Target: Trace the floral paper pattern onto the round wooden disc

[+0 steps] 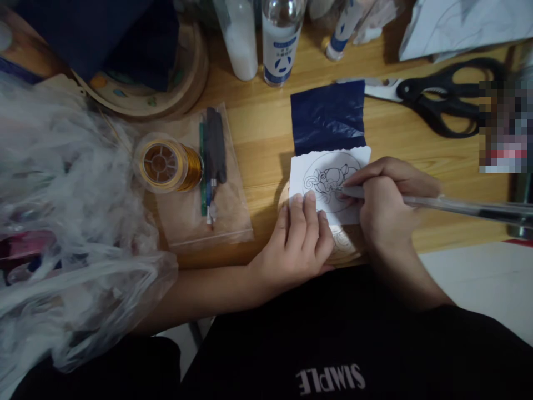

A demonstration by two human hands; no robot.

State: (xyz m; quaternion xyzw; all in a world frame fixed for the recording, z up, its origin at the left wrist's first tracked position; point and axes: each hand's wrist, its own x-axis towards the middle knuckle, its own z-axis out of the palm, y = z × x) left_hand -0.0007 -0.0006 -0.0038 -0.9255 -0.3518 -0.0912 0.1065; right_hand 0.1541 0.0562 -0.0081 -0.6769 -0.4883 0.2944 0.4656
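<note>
A white paper (296,173) with a floral line drawing inside a circle lies over a round wooden disc (353,249), part of which shows below it with more drawn lines. My left hand (300,236) rests on the paper's lower left, fingers stretched out and pressing it down. In my right hand (385,203) is a pen (453,205) with a clear barrel, its tip hidden near the drawing's right side by the fingers. Dark blue carbon paper (328,116) sticks out beyond the paper's far edge.
Black-handled scissors (437,91) lie at the right. Bottles (283,44) stand at the back. On the left are a spool of golden wire (170,164), a clear bag (233,216) with brushes, and crumpled plastic (83,183). Round wooden hoops (195,72) sit behind them.
</note>
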